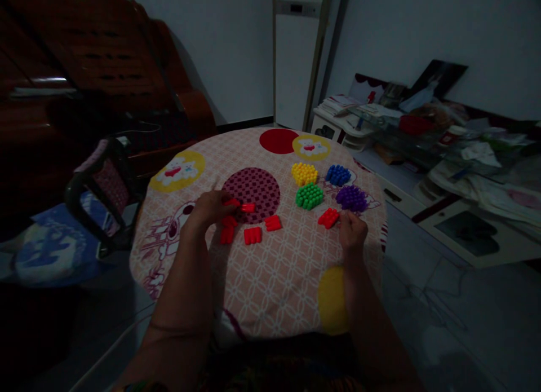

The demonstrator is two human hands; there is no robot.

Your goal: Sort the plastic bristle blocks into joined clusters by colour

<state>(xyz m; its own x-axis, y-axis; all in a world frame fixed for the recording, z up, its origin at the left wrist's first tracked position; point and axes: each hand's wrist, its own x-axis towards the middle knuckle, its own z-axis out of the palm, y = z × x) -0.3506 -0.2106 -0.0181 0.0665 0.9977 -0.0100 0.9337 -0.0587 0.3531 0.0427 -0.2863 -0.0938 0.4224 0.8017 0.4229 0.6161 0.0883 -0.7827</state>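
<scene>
Both hands down at the red pieces, one on each side of the table.

My left hand (207,208) has its fingers curled low at some red pieces (252,236); too dim to tell if I've actually pinched one. My right hand (353,231) is mostly curled in, fingertips right by a red cluster (328,217), and I can't tell if they've got hold of it. Just past that sit the green cluster (309,196), purple cluster (352,198), yellow cluster (304,174) and blue cluster (338,175), all straight on the patterned tablecloth (274,290). Off right, a low cabinet (416,221) is piled with papers (338,104).
</scene>
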